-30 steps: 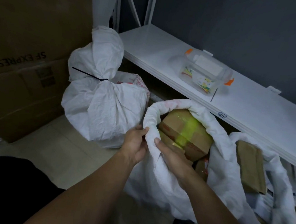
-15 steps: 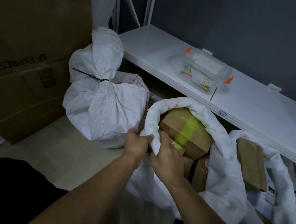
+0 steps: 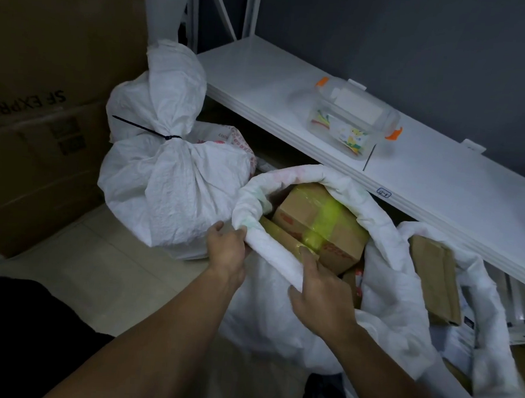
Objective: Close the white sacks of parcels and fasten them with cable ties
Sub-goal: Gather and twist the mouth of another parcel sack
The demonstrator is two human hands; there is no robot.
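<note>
The rolled rim of the open white sack (image 3: 273, 253), at the centre just near the white shelf (image 3: 436, 180), is gripped by the left hand (image 3: 226, 249) and the right hand (image 3: 323, 293). A taped cardboard parcel (image 3: 321, 223) lies inside. At far left, a tied sack (image 3: 169, 186) is fastened by a black cable tie (image 3: 148, 129).

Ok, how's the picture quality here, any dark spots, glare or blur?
Head view: dim overall, white shelf brightest; cardboard boxes at left sink into shadow; yellow-green tape on the top parcel looks smeared by glare; left hand and right hand gripping the open sack are sharp, no motion blur.
</note>
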